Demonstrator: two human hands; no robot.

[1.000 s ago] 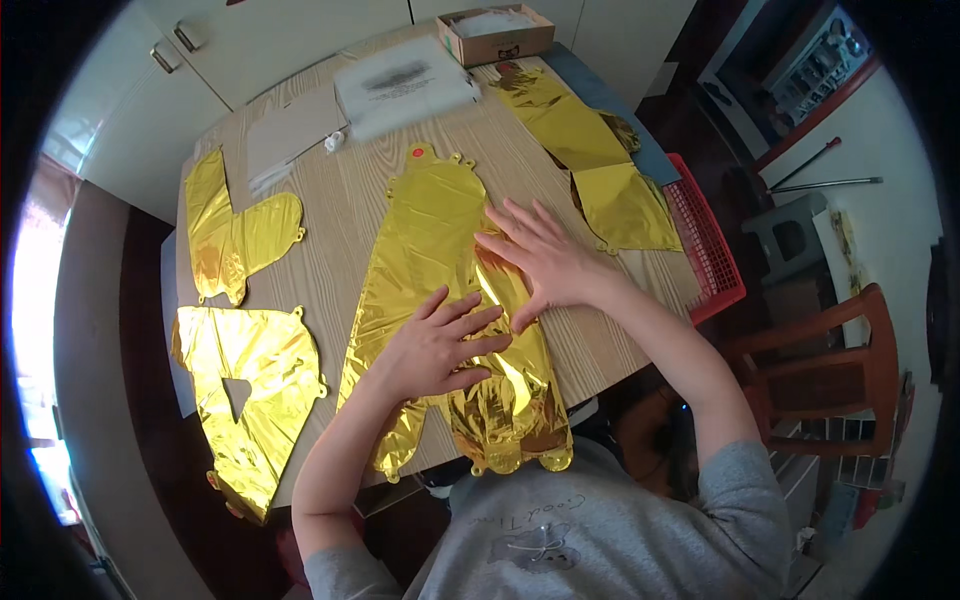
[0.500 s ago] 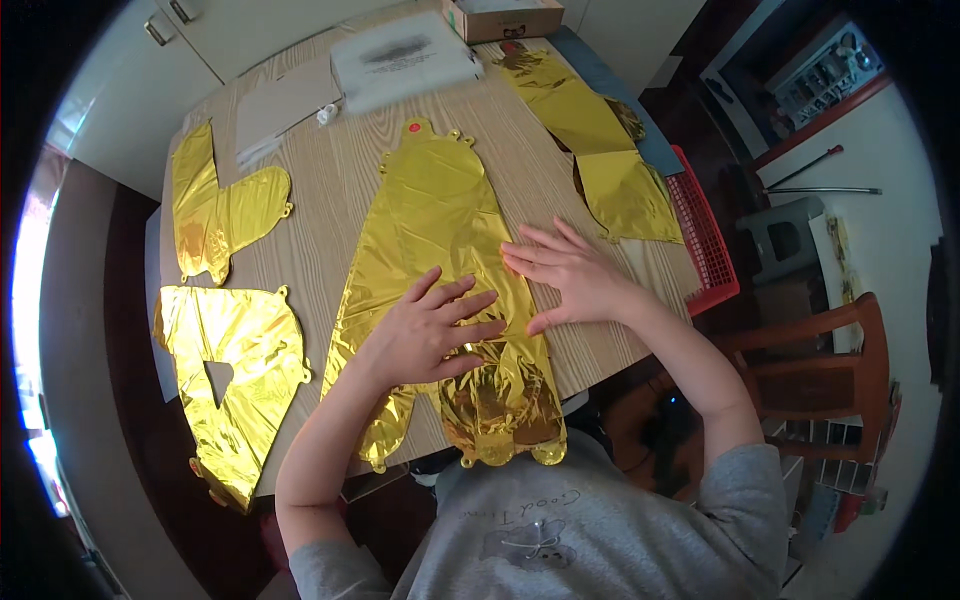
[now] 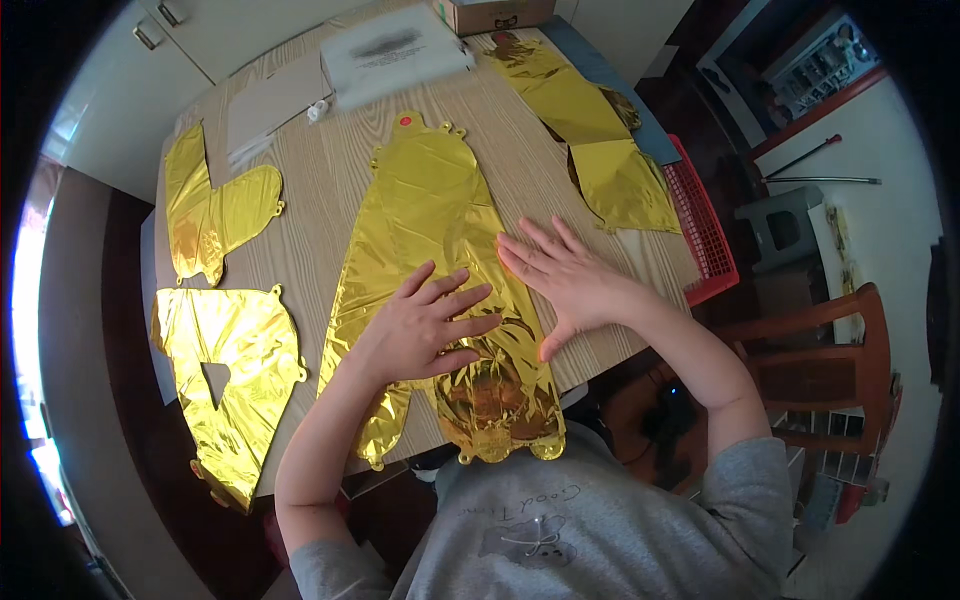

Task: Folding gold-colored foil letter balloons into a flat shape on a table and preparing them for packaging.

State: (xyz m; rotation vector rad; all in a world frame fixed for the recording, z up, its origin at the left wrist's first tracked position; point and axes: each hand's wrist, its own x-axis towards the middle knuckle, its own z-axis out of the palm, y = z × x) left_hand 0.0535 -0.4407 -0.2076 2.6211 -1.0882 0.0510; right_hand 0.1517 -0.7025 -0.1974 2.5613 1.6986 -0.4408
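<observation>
A flat gold foil balloon [image 3: 425, 200] lies lengthwise down the middle of the table, with a red dot on its far tab and small tabs along its edges. My left hand [image 3: 420, 325] rests over its middle, fingers spread and holding nothing. On the balloon's right edge lie the fingertips of my right hand [image 3: 575, 285], which is also open, its thumb down toward the near end. Wrinkled, shiny foil shows below my hands, where the near end reaches the table edge by my shirt. My left hand hides part of the balloon's middle.
Two more gold foil balloons lie at the left, an angular one [image 3: 215, 210] beyond one with a hole [image 3: 265, 340]. A folded gold foil piece [image 3: 600, 150] lies far right. A white printed plastic bag [image 3: 395, 60], a cardboard box [image 3: 495, 15] and a red basket [image 3: 705, 220] stand around.
My right thumb has spread lower, away from the fingers, along the balloon's right edge. My left hand has barely moved. The whole view has shifted slightly.
</observation>
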